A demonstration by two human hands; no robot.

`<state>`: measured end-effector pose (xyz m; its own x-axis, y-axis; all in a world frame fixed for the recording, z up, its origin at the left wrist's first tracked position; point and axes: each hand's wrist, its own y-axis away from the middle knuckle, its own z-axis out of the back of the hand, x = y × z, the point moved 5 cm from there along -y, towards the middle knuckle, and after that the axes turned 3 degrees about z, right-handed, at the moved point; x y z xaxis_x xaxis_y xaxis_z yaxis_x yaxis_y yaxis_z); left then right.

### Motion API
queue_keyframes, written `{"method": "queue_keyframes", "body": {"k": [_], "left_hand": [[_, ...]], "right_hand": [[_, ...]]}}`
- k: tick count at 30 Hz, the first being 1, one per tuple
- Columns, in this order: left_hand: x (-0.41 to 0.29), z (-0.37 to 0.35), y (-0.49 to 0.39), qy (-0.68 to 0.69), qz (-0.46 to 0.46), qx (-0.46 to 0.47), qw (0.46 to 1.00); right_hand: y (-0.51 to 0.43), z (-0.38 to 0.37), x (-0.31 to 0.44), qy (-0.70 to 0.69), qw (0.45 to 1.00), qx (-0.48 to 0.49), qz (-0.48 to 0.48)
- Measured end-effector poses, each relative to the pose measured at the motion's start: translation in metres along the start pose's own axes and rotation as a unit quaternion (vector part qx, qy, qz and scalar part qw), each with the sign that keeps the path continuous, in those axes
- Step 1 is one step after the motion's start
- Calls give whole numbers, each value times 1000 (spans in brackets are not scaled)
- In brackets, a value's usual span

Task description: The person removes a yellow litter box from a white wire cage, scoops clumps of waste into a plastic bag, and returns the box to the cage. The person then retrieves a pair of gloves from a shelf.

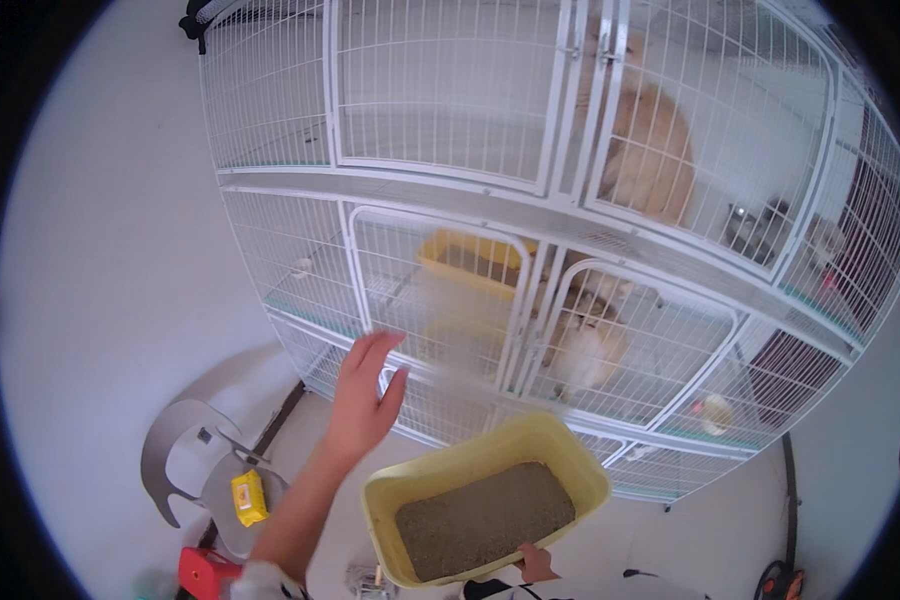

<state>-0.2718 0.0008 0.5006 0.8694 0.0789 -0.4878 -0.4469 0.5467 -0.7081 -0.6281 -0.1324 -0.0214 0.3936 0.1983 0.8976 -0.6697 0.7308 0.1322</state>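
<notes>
My right hand [538,562] grips the near rim of a yellow plastic litter box [412,484], which is tilted towards me. Grey-brown cat litter [487,517] covers its floor. My left hand [367,397] is raised with nothing in it, thumb and fingers apart, before the middle tier of a white wire cat cage [450,176]. Its fingertips overlap the lower left corner of a cage door [356,262] in the picture; whether they touch it I cannot tell. Behind that door stands another yellow litter box [435,255]. A whitish blur hides part of the door.
Several cats are in the cage: a tan cat [649,150] in the upper tier, a brown-and-white cat [589,337] in the middle. At left, a grey chair [229,487] bears a yellow wipes pack [249,499]. A red stool [206,574] stands below it.
</notes>
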Motion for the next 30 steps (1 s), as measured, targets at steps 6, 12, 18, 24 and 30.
{"method": "queue_keyframes", "body": {"k": [6,12,18,24,30], "left_hand": [[-48,-53,-171,-32,-174,-37,984],[-80,-77,-327,-172,-232,-132,948],[-85,-101,-411,-248,-282,-238,896],[-98,-93,-426,-216,-359,-297,858],[-99,-57,-409,0,-248,-183,951]], "right_hand": [[25,87,-63,-230,911,-253,-229],[81,165,-63,-251,766,-461,-372],[173,198,-8,-191,728,-415,-512],[236,187,-5,-120,668,-574,-458],[256,161,2,-226,555,-704,-381]]}}
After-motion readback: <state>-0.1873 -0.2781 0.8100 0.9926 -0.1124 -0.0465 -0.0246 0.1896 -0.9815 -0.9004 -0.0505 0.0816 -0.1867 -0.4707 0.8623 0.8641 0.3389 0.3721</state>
